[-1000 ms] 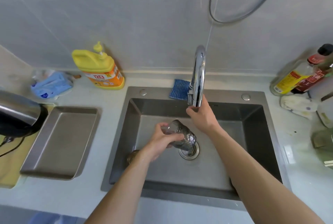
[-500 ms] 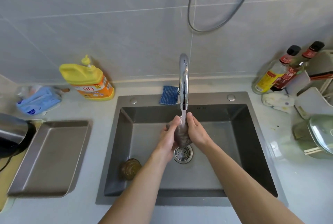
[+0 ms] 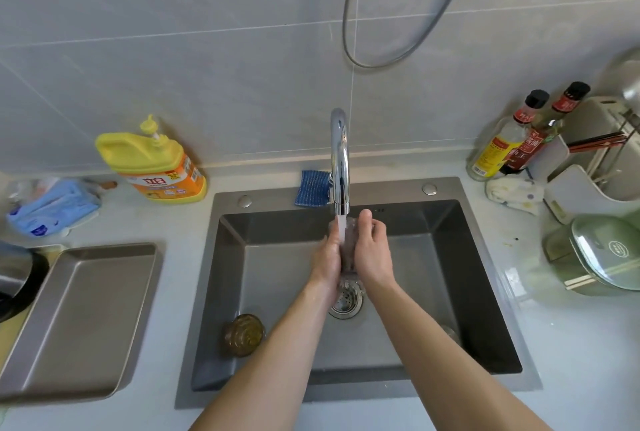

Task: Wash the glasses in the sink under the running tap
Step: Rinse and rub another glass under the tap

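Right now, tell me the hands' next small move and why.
Probably turn the clear glass between the palms under the stream. The left hand and right hand grip it beneath the tap, and water falls on its upper end; the amber glass stands unwashed in the sink.

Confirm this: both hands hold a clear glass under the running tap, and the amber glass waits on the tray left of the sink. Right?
One detail is off. The head view shows the amber glass inside the sink, at its front-left corner, not on the tray. The left hand and right hand do hold the clear glass under the running tap.
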{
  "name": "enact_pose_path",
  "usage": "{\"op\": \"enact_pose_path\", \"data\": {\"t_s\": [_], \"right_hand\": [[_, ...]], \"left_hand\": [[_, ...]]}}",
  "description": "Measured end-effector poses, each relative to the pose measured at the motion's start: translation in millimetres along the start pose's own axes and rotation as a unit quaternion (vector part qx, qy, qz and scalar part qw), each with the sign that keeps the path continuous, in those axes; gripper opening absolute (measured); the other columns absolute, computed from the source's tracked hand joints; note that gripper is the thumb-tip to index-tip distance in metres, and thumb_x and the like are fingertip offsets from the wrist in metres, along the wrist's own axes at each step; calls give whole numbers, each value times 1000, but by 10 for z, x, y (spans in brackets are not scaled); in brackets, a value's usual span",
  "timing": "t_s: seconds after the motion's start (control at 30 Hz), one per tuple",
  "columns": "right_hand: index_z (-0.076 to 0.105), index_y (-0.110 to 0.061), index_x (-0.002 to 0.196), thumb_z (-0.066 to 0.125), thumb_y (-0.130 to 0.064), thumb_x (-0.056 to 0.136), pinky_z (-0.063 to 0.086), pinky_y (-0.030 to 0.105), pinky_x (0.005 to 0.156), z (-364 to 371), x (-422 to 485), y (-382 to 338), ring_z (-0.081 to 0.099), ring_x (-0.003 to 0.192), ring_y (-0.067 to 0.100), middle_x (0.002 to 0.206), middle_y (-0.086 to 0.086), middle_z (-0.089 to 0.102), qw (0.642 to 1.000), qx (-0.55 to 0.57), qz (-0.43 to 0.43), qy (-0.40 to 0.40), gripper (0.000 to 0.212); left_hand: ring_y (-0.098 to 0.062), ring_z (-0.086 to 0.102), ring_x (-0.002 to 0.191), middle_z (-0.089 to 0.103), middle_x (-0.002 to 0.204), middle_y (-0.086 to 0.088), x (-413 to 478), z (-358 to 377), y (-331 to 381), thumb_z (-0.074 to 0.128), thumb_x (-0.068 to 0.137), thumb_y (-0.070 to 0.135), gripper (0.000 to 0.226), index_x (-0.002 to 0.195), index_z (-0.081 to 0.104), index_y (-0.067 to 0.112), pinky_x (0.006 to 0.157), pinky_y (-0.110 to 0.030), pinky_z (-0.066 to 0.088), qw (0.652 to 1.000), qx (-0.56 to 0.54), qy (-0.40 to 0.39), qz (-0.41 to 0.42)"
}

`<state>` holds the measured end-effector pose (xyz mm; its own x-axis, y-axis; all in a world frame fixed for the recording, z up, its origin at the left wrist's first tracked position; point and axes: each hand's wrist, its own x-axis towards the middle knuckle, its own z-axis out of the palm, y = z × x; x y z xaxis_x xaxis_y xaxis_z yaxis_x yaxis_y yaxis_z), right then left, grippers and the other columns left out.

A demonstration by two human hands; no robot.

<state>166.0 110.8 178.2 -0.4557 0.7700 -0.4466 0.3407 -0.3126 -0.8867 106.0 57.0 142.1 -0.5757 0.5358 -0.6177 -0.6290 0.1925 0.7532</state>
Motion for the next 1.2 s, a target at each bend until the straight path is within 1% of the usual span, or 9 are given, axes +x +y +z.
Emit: {"op": "enact_pose_path", "data": {"t_s": [0.23,0.33,0.47,0.57,0.7,0.87,1.0,1.1,1.2], "right_hand": [[62,-24,114,75,-24,91,49,13,83,36,-26,54,58,100,1,126,-2,47,992,-81,-92,-26,27],[70,-24,91,85,-29,79,59,32,87,25,83,61,68,87,8,108,-2,67,998,-32,-45,43,20],[56,-12,60,79,-56,82,45,18,55,12,60,141,52,57,7,59,-8,60,995,-84,-54,7,54],[79,-15,79,50,-94,72,56,32,88,-105,153,361,69,98,11,82,-4,78,965,-233,-47,-115,85],[79,-34,113,51,-88,79,24,38,123,-412,230,436,39,144,3,133,-9,69,888,-359,-73,-277,70],[78,-21,102,73,-34,96,60,44,93,-307,140,384,76,81,16,90,-5,80,924,-208,3,-320,15],[74,-7,105,61,-38,104,49,29,50,-163,-34,232,49,45,18,80,2,72,947,-86,61,-303,34],[74,-9,110,56,-48,104,47,35,51,-179,7,291,43,44,17,87,7,76,945,-71,59,-315,43],[71,-29,82,65,-56,96,53,41,65,-309,95,326,59,58,7,77,0,74,899,-283,-98,-319,30]], "left_hand": [[-28,77,97,82,93,-6,-24,28,150,46,81,87,77,90,82,20,90,-43,60,992,1,116,-51],[-24,77,87,81,96,-6,14,14,58,64,78,82,70,94,81,16,74,-35,59,985,-99,69,-125],[-25,76,83,81,95,-8,74,-72,16,88,53,68,79,109,76,13,76,-38,61,979,-125,116,-108],[-33,76,80,78,103,-14,100,-185,41,88,70,54,68,122,64,17,64,-40,61,979,-97,146,-102],[-34,76,83,79,97,-14,57,-331,47,82,81,54,56,115,68,12,71,-45,64,977,-77,136,-142],[-30,78,72,80,85,-14,15,-335,-61,71,88,58,57,104,73,4,65,-37,61,978,-110,83,-155],[-35,78,94,78,105,-20,55,-294,-149,85,77,54,69,125,64,8,75,-41,62,986,-99,89,-96],[-36,78,91,79,103,-20,17,-307,-67,91,63,59,86,125,66,6,78,-45,63,987,-110,72,-96],[-32,78,73,80,93,-17,27,-328,25,82,79,57,65,114,74,2,65,-40,64,982,-125,76,-120]]}}
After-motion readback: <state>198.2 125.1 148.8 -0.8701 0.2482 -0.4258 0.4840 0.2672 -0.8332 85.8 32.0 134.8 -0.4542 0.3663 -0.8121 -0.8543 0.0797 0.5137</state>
